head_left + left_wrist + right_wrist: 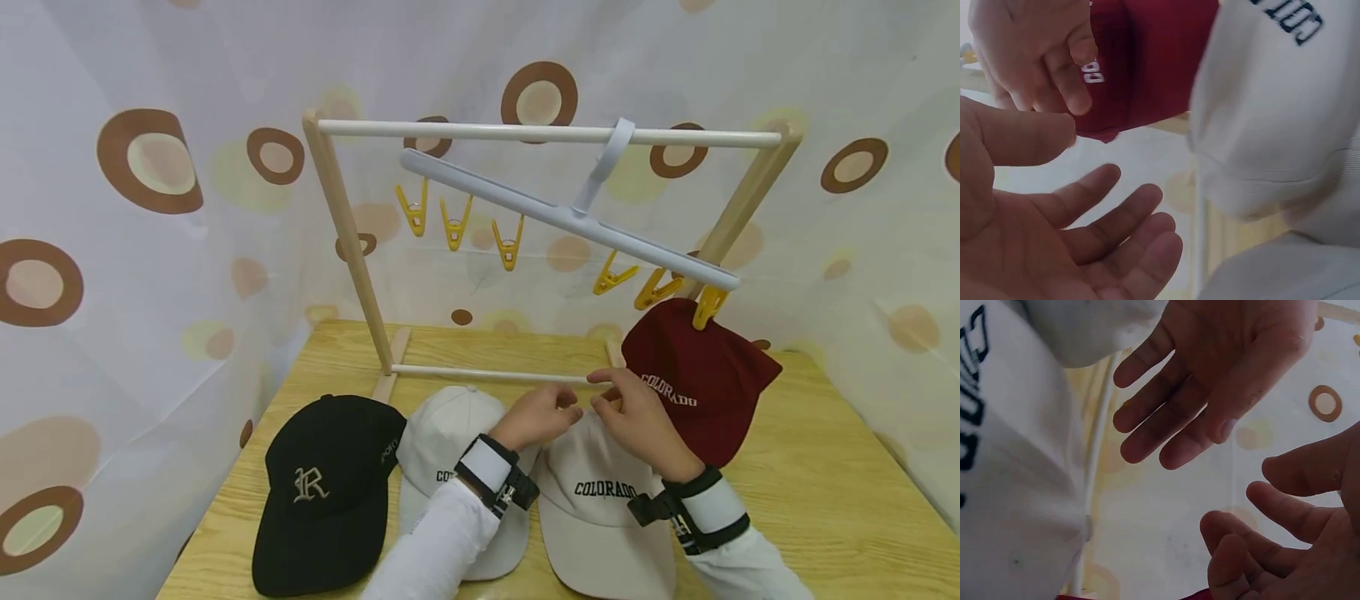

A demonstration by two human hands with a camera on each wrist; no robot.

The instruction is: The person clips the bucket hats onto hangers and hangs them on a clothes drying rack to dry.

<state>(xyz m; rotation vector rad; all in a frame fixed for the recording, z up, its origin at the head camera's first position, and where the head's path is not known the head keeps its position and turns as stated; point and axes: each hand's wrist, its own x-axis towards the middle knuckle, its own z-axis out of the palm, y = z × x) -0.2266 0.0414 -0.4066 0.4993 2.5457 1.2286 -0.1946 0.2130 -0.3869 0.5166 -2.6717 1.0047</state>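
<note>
My left hand [538, 417] and right hand [643, 423] face each other above the crown of a beige cap [600, 550] lettered COLORADO. Fingers on both are loosely bent and hold nothing, as the wrist views confirm. Behind my right hand, a maroon cap [693, 375] hangs at the low right end of a pale blue hanger [517, 202], by a yellow clip [708, 307]. A white cap [459, 417], partly covered by my left forearm, lies beside the beige one. To its left is a black cap [322, 492] with an R on it.
The hanger tilts down to the right, hooked on the white top bar [450, 130] of a wooden-sided rack [348, 242]. Several other yellow clips [508, 250] dangle from it. A white lower bar [480, 374] runs behind the caps. A patterned curtain [225, 67] surrounds the wooden table [840, 492].
</note>
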